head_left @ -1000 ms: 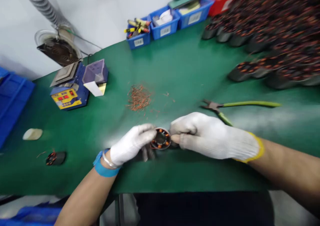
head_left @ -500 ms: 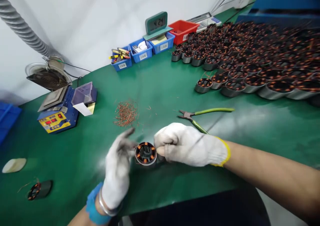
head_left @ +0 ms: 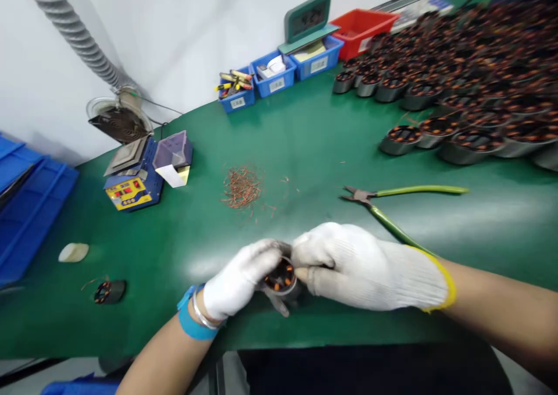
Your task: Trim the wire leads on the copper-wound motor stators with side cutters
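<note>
A motor stator [head_left: 281, 278], a grey metal ring with orange copper windings inside, is near the front edge of the green table. My left hand [head_left: 244, 278], in a white glove, is wrapped round its left side, fingertips over the far rim and thumb at the near side. At the stator's right rim, my gloved right hand [head_left: 344, 267] is closed in a pinch. What lies between those fingertips is hidden. Green-handled cutting pliers [head_left: 361, 196] lie with jaws apart beyond my right hand. A pile of copper wire clippings [head_left: 242, 187] lies farther back.
Many stators [head_left: 475, 139] crowd the right side. One more stator [head_left: 110, 291] lies tipped over at left, near a whitish lump [head_left: 74, 252]. A blue device [head_left: 133, 191], a purple bin [head_left: 173, 150], blue boxes [head_left: 274, 84] and a red box [head_left: 360, 31] line the back.
My left hand has gone from open beside the stator to closed round it. My right hand keeps its pinch at the rim. The whole view has shifted, with more showing at the left.
</note>
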`<state>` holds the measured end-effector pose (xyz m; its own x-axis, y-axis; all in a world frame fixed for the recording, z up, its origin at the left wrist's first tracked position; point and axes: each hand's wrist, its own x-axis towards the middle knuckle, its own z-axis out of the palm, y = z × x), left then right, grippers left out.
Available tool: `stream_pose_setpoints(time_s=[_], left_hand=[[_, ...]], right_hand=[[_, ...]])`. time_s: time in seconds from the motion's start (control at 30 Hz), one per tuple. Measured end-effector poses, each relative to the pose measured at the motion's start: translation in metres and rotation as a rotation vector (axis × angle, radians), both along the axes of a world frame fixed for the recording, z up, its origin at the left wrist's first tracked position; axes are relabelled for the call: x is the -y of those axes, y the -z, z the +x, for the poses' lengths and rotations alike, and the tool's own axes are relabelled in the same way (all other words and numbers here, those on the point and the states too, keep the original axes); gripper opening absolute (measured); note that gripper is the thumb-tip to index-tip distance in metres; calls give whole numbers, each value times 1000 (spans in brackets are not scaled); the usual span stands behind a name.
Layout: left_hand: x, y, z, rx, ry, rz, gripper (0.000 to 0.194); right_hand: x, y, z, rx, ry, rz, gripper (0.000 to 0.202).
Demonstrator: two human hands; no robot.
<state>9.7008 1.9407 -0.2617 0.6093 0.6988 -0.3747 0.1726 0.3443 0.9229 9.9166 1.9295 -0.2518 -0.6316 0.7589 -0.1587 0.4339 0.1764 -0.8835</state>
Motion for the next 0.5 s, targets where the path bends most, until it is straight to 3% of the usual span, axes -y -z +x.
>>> stream_pose_setpoints(time_s=[0.07, 0.17, 0.2, 0.23, 0.3, 0.37, 0.4, 0.5], left_hand=[[-3, 1, 2, 50, -52, 44, 31], [-9, 6, 1, 300, -424, 256, 44], [-11, 9, 0, 341, -458, 258, 44], [-12, 11, 0, 330, -411, 237, 40], [-13, 16, 0, 187, -133, 191, 26], [-10, 18, 2, 18, 76, 259, 25], [-8, 19, 3, -56, 92, 385, 29], [2, 20, 6, -299, -35, 953, 32]], right_hand=[[-1, 6, 3, 38, 30, -35, 26], [-4, 12, 4, 8, 68, -182, 33], [-5, 13, 3, 4, 69, -149, 36], [-5, 13, 2, 14, 66, -83, 38], [-5, 13, 1, 75, 54, 72, 40], [-5, 14, 1, 160, 37, 170, 40], [-5, 15, 1, 204, 30, 215, 39], [-6, 19, 2, 353, 34, 405, 39]])
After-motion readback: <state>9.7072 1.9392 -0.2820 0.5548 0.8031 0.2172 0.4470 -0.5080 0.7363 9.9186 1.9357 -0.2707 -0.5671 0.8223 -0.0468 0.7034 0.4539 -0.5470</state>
